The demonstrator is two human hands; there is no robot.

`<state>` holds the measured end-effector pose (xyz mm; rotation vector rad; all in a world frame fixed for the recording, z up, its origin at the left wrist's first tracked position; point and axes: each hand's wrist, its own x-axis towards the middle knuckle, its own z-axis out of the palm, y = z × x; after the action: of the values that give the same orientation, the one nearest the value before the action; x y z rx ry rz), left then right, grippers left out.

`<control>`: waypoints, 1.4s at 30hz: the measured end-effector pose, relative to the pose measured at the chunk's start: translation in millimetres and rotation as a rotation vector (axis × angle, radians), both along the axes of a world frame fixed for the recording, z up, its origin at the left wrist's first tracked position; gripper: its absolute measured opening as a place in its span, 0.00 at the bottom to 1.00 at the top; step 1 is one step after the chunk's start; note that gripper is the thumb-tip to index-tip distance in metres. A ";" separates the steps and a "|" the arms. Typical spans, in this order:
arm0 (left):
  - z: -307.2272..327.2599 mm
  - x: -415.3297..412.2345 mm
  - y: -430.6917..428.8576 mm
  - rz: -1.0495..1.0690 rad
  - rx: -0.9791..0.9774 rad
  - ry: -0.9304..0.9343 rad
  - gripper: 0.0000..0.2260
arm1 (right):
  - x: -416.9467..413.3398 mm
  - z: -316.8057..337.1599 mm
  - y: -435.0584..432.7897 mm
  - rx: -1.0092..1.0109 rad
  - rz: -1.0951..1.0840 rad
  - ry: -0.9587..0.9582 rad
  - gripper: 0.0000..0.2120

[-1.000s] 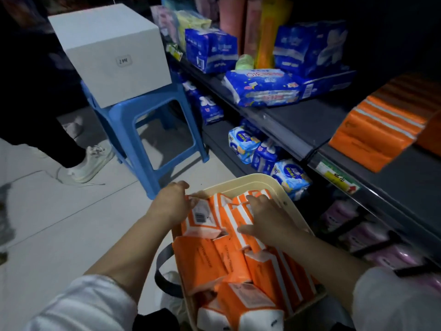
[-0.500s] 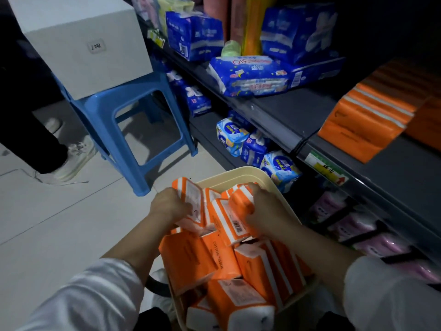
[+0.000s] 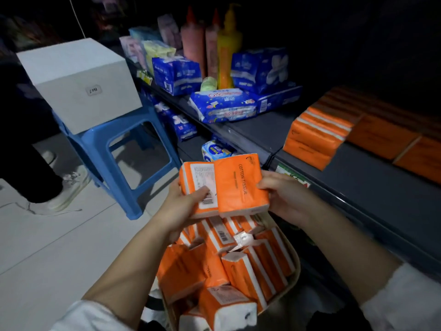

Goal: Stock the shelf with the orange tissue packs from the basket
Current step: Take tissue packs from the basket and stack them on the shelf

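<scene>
Now the left hand (image 3: pixel 181 206) has its grip round one barcode-labelled orange tissue pack (image 3: pixel 198 185) and the right hand (image 3: pixel 284 197) round one plain-faced orange tissue pack (image 3: pixel 241 187), edges touching, above the cream plastic basket (image 3: pixel 296 266). Bare dark grey shelf (image 3: pixel 262 132) lies open between the blue wrapped packs (image 3: pixel 224 108) and the stacked orange packs (image 3: pixel 315 139).

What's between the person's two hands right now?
In the head view, the barcode-side orange pack, gripped by the left hand, and beside it the COTTON TISSUE pack, held by the right hand.
</scene>
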<state>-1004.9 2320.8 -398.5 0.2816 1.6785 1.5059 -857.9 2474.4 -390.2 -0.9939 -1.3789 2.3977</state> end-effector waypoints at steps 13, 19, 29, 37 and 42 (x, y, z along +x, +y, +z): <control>0.3 33.0 28.3 0.036 0.108 0.063 0.38 | 25.5 20.6 -15.2 0.333 0.032 -0.073 0.15; -4.7 39.1 47.1 -0.007 0.140 -0.011 0.25 | 27.5 16.8 10.2 0.598 -0.238 -0.054 0.25; -8.9 23.8 56.1 0.159 0.190 0.011 0.15 | 42.2 13.4 72.9 1.560 -0.466 -0.457 0.26; -7.7 21.1 56.9 0.115 0.166 -0.026 0.17 | 34.6 -5.7 85.4 1.797 -0.386 -0.501 0.25; -5.0 21.2 54.8 0.095 0.159 -0.032 0.18 | 30.1 -12.6 86.9 1.832 -0.362 -0.651 0.25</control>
<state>-983.7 2375.5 -403.6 0.2641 1.5692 1.7092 -827.8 2561.4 -402.8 -1.0584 -2.2727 -0.0606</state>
